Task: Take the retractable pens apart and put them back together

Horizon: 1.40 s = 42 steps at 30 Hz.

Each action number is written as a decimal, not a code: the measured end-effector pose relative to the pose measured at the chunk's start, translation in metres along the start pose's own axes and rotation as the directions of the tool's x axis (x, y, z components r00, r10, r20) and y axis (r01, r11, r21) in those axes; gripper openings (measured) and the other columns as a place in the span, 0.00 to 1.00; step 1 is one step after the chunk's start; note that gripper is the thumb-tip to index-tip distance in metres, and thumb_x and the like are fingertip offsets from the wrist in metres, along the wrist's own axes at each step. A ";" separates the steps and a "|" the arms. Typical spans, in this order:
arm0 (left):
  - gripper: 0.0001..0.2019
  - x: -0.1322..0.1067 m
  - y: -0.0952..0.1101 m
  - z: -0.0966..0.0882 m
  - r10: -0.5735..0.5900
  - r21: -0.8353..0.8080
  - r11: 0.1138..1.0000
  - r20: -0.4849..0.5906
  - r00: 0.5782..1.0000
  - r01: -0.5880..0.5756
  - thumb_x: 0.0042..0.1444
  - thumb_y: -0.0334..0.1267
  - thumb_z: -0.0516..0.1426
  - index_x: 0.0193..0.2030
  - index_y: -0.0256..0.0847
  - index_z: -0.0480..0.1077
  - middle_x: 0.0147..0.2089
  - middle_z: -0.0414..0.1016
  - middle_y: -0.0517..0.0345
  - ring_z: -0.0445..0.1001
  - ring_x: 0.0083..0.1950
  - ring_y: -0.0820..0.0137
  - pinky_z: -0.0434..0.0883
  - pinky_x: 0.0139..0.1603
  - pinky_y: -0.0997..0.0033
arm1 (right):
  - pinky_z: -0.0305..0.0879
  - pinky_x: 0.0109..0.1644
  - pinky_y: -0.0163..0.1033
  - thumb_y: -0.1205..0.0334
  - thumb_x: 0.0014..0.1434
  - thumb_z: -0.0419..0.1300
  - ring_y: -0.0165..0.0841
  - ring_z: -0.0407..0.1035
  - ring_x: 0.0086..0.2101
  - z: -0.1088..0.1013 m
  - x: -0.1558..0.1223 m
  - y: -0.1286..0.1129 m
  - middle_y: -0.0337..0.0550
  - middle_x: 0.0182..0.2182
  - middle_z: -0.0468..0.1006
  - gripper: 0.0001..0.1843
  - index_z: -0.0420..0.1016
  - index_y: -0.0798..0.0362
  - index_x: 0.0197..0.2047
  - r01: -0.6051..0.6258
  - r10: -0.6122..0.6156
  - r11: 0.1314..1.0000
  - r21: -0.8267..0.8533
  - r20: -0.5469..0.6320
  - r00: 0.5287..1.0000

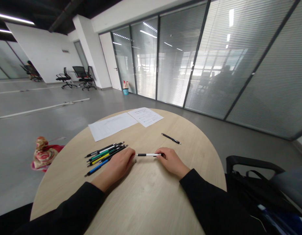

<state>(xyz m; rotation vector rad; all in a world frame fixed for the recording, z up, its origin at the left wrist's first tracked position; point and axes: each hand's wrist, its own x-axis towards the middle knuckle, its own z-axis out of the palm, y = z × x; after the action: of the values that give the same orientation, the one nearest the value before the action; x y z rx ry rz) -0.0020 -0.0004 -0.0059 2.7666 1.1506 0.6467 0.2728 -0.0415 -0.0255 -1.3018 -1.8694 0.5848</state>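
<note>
A pen with a white barrel and a black grip lies level between my two hands, just above the table or on it. My right hand is closed, its thumb and fingers pinching the pen's right end. My left hand is closed too, fingertips at the pen's tip end on the left; part of its grip is hidden. Close by my left fingers is a tiny dark piece, too small to name. Left of that hand, several pens lie in a loose bundle, among them a blue pen and a green pen.
A black pen lies alone beyond my right hand. Two printed sheets, a left sheet and a right sheet, are at the far side of the round table. A chair with a bag stands at the right.
</note>
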 end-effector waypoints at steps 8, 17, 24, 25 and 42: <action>0.12 0.000 0.004 -0.001 -0.060 -0.024 0.998 0.041 0.997 0.061 0.70 0.40 0.47 0.42 0.41 0.69 0.37 0.76 0.53 0.73 0.36 0.64 0.68 0.37 0.66 | 0.60 0.39 0.36 0.72 0.60 0.61 0.32 0.69 0.33 0.001 0.001 0.003 0.40 0.33 0.80 0.08 0.81 0.52 0.39 0.005 -0.005 1.000 -0.016 -0.010 1.000; 0.13 0.000 0.006 -0.002 -0.052 -0.081 0.995 0.047 0.998 0.055 0.71 0.41 0.45 0.42 0.41 0.68 0.38 0.75 0.53 0.73 0.37 0.64 0.69 0.39 0.65 | 0.60 0.39 0.36 0.72 0.61 0.62 0.32 0.69 0.33 0.001 0.000 -0.001 0.40 0.33 0.80 0.08 0.82 0.53 0.39 -0.001 0.001 1.000 -0.004 0.010 1.000; 0.11 -0.002 0.004 0.001 -0.019 -0.075 0.997 -0.045 0.999 0.016 0.70 0.41 0.49 0.53 0.42 0.65 0.44 0.74 0.52 0.75 0.41 0.63 0.71 0.44 0.63 | 0.60 0.39 0.36 0.71 0.61 0.61 0.32 0.68 0.33 -0.001 0.000 -0.001 0.40 0.33 0.80 0.08 0.81 0.53 0.39 -0.001 0.001 1.000 -0.005 -0.012 1.000; 0.11 -0.002 0.003 0.001 -0.021 -0.064 0.998 -0.055 0.998 0.018 0.70 0.41 0.49 0.54 0.42 0.65 0.46 0.74 0.51 0.75 0.42 0.63 0.71 0.44 0.63 | 0.60 0.39 0.36 0.71 0.61 0.61 0.32 0.68 0.33 -0.001 0.000 -0.001 0.40 0.33 0.79 0.08 0.81 0.53 0.39 0.003 -0.004 1.000 -0.009 -0.017 1.000; 0.09 0.002 0.007 -0.006 -0.039 -0.116 0.993 -0.023 0.999 0.036 0.70 0.38 0.47 0.42 0.41 0.66 0.42 0.70 0.54 0.71 0.41 0.64 0.69 0.43 0.64 | 0.59 0.39 0.36 0.72 0.61 0.61 0.32 0.68 0.33 -0.002 0.001 -0.001 0.40 0.32 0.79 0.07 0.81 0.53 0.39 0.000 0.000 1.000 -0.024 -0.017 1.000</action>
<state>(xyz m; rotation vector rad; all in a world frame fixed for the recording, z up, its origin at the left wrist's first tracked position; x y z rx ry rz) 0.0014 -0.0048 0.0013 2.6420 1.1287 0.7216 0.2736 -0.0410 -0.0240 -1.3184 -1.8678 0.5513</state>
